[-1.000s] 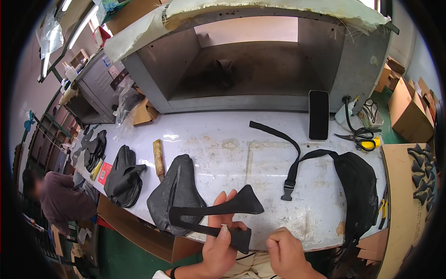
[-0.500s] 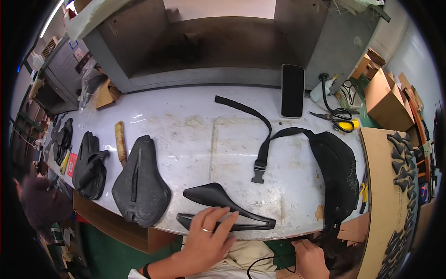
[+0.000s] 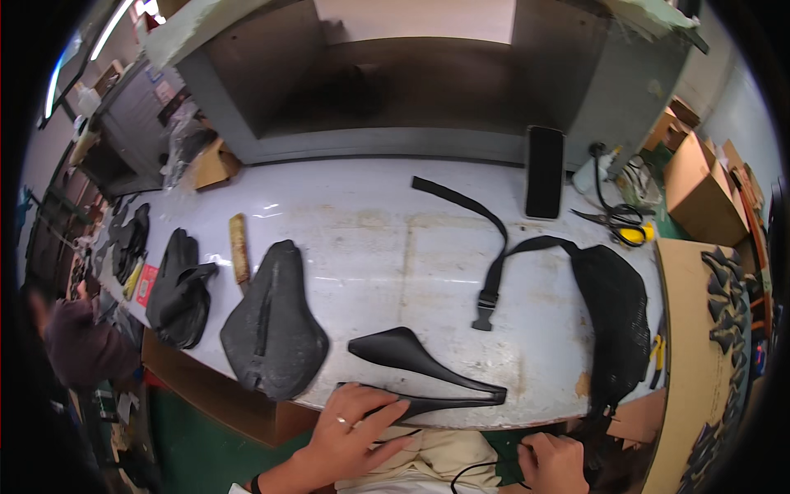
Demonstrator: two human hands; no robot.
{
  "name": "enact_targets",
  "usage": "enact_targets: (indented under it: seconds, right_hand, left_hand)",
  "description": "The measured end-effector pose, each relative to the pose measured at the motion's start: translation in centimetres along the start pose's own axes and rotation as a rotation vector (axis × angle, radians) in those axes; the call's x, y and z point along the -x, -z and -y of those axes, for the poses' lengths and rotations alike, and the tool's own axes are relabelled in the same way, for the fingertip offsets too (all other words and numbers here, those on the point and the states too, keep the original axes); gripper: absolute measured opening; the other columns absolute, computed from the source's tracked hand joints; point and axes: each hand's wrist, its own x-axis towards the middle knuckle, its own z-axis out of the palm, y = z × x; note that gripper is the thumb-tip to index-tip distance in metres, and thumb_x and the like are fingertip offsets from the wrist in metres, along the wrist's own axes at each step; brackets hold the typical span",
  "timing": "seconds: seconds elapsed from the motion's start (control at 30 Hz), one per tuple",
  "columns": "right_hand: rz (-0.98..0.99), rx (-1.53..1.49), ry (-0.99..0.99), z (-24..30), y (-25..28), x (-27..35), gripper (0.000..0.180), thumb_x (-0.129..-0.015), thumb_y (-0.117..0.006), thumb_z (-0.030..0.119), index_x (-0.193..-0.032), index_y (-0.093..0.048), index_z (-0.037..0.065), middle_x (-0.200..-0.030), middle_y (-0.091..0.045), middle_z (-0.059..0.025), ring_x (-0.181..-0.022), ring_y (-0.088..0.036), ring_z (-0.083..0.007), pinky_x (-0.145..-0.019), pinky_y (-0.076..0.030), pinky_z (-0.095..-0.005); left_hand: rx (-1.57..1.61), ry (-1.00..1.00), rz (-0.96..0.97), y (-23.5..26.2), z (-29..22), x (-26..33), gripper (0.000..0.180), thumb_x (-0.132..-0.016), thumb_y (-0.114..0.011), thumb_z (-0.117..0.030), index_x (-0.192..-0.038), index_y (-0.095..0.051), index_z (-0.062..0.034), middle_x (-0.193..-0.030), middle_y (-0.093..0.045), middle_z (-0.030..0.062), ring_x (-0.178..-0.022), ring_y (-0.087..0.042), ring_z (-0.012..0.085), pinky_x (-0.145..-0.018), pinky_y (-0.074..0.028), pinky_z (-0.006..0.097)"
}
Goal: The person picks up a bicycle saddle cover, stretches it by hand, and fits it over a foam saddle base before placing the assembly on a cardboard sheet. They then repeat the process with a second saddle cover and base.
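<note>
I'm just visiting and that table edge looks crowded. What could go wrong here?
The glossy black saddle-shaped shell lies right at the near edge of the white table, under the left hand; a nudge might tip it off. The mesh bag hangs over the edge near the right hand and could slide down, dragging its buckled strap along.

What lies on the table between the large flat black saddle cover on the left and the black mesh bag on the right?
In the head view, the narrow black saddle piece under the left hand lies between the saddle cover and the mesh bag, plus the bag's strap buckle.
</note>
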Motion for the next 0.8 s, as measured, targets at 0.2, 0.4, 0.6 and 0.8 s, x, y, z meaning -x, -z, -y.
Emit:
enact_targets:
  seconds: [0.2, 0.4, 0.6, 0.8]
  right_hand:
    - [0.096, -0.135, 0.057, 2.2, 0.4, -1.4, 0.01, -0.082, -0.064, 0.009, -0.081, -0.058, 0.002, -0.07, -0.058, -0.0171, -0.062, -0.056, -0.0361, -0.056, -0.045, -0.0427]
    - [-0.041, -0.18, 0.375, 6.8, -1.0, -5.3, 0.013, -0.08, -0.068, 0.008, -0.078, -0.057, 0.002, -0.068, -0.058, -0.0141, -0.06, -0.056, -0.0333, -0.058, -0.045, -0.0405]
    - [-0.051, -0.294, 0.573, 10.6, -3.0, -7.3, 0.012, -0.08, -0.069, 0.01, -0.082, -0.06, 0.003, -0.07, -0.061, -0.0107, -0.062, -0.06, -0.0274, -0.06, -0.047, -0.0364]
    - [0.01, -0.278, 0.666, 14.1, -4.2, -9.0, 0.013, -0.081, -0.066, 0.012, -0.076, -0.056, 0.006, -0.065, -0.055, -0.0084, -0.059, -0.057, -0.0242, -0.061, -0.046, -0.0358]
  left_hand:
    - [-0.402, 0.238, -0.211, 6.0, 5.4, 3.7, 0.024, -0.065, -0.078, -0.003, -0.084, -0.063, -0.0075, -0.081, -0.059, 0.0065, -0.073, -0.055, 0.026, -0.064, -0.042, 0.036]
    - [-0.515, 0.27, -0.103, 8.0, 7.2, 5.4, 0.015, -0.07, -0.077, -0.008, -0.081, -0.067, -0.0079, -0.079, -0.06, 0.004, -0.071, -0.055, 0.0241, -0.063, -0.041, 0.036]
    - [-0.5, 0.19, -0.044, 9.2, 7.6, 4.7, 0.015, -0.069, -0.077, -0.01, -0.081, -0.07, -0.0077, -0.075, -0.062, 0.002, -0.069, -0.057, 0.0215, -0.061, -0.042, 0.034]
    - [-0.487, 0.071, 0.131, 11.0, 8.7, 4.8, 0.018, -0.072, -0.074, -0.014, -0.087, -0.069, -0.0072, -0.082, -0.06, 0.0022, -0.073, -0.057, 0.0192, -0.062, -0.043, 0.033]
